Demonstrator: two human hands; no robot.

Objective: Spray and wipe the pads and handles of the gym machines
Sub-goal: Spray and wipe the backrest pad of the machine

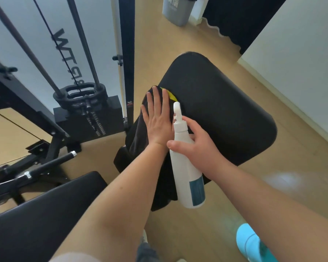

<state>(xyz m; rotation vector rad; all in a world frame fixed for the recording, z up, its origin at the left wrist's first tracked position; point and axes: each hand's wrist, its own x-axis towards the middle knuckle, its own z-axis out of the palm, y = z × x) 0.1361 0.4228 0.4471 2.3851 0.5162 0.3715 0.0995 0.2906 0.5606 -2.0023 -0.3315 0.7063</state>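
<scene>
A wide black seat pad fills the middle of the view. A dark cloth with a yellow edge lies over the pad's left side and hangs down past its near edge. My left hand presses flat on the cloth, fingers straight and pointing away from me. My right hand grips a white spray bottle with a teal label around its neck, just right of the left hand. The nozzle points away from me over the pad.
A second black pad sits at lower left. The weight stack, guide rods and black frame stand to the left, with a chrome-tipped handle bar below. A grey bin stands far back; a white wall runs along the right.
</scene>
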